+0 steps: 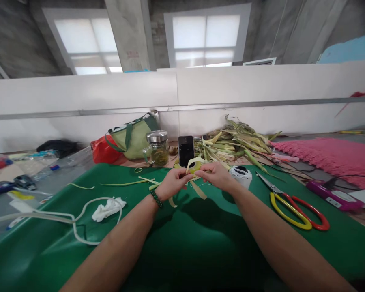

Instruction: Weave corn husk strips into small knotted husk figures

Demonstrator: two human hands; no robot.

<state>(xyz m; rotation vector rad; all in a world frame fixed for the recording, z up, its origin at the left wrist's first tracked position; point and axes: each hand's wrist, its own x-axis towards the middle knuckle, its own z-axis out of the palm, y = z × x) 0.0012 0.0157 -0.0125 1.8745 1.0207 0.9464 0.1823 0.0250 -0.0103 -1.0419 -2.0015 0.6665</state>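
My left hand (174,182), with a green bead bracelet at the wrist, pinches a pale yellow-green leaf strip (199,190) between thumb and fingers. Close beside it my right hand (214,175) is closed on the same strip; the fingertips of both hands nearly meet. One part of the strip loops above the fingers and another hangs below. Just behind the fingertips lies a yellow-green round thing with a dark centre (194,166), partly covered. A spool of white thread (241,175) stands beside my right wrist. Loose green leaf strips (126,183) lie to the left of my left hand.
Large scissors (287,205) with red and yellow handles lie right on the green mat (182,251). A phone (186,151), lidded glass jar (158,150), green bag (134,136) and leaf heap (237,140) stand behind. Left are a white cable (74,219) and crumpled tissue (108,209).
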